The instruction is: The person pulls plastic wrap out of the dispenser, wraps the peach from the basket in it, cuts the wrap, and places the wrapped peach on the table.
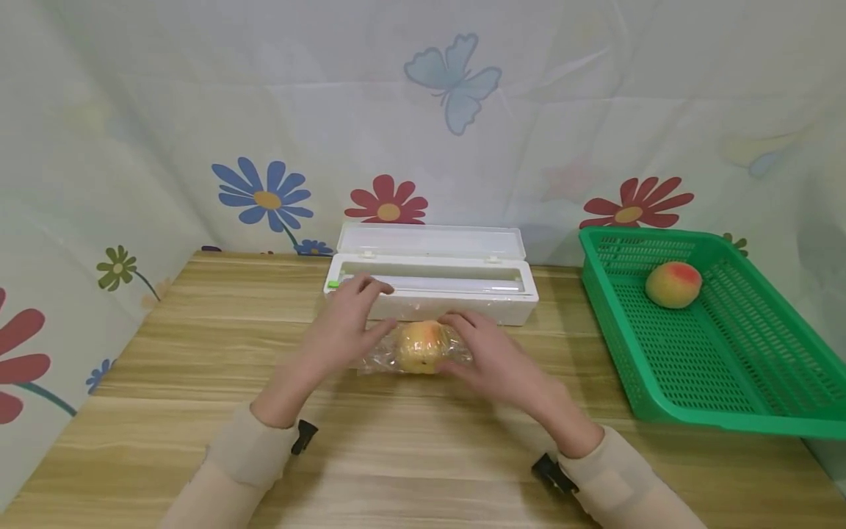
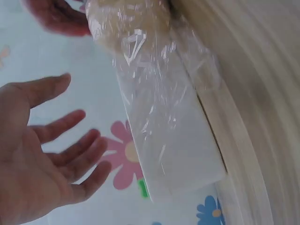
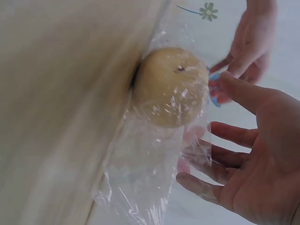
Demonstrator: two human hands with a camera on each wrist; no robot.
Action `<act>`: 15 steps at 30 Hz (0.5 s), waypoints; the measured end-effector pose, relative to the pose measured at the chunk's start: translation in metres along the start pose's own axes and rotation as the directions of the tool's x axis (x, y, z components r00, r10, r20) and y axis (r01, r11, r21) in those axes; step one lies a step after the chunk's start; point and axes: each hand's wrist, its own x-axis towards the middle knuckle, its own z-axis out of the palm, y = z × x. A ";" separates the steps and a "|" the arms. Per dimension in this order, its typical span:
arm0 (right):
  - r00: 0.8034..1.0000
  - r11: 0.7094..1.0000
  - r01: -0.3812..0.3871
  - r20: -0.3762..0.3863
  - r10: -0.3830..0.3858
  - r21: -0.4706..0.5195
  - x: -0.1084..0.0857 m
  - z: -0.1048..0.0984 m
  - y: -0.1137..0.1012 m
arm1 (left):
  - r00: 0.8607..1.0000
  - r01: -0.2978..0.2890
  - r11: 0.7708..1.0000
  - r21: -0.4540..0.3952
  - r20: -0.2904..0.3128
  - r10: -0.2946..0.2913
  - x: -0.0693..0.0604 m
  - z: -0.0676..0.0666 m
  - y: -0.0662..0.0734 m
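A peach (image 1: 420,348) sits on the wooden table with clear plastic film (image 1: 378,358) over it, loose ends spreading to both sides. My left hand (image 1: 338,327) hovers just left of the film, its fingers parted and loosely bent. In the left wrist view that hand (image 2: 51,154) stands apart from the film and holds nothing. My right hand (image 1: 496,356) is at the peach's right side. The right wrist view has its spread fingers (image 3: 234,136) beside the film, some seen through it; whether they touch it I cannot tell.
Behind the peach stands a white cling film dispenser (image 1: 456,308), lid raised, with a roll inside and a green tab at its left end. A green basket (image 1: 615,353) at the right holds another peach (image 1: 674,285). A flower-printed cloth hangs behind the table.
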 end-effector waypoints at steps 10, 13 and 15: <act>0.995 0.997 0.068 -0.070 -0.069 -0.022 0.022 -0.028 -0.002 | 0.935 0.354 0.930 -0.103 0.061 -0.349 0.010 -0.024 -0.045; 0.994 0.996 0.089 -0.059 -0.091 -0.031 0.035 -0.034 -0.005 | 0.920 0.389 0.911 -0.138 0.100 -0.378 0.010 -0.024 -0.056; 0.995 0.996 0.087 -0.040 -0.089 -0.031 0.044 -0.036 -0.007 | 0.921 0.389 0.902 -0.186 0.114 -0.373 0.010 -0.023 -0.062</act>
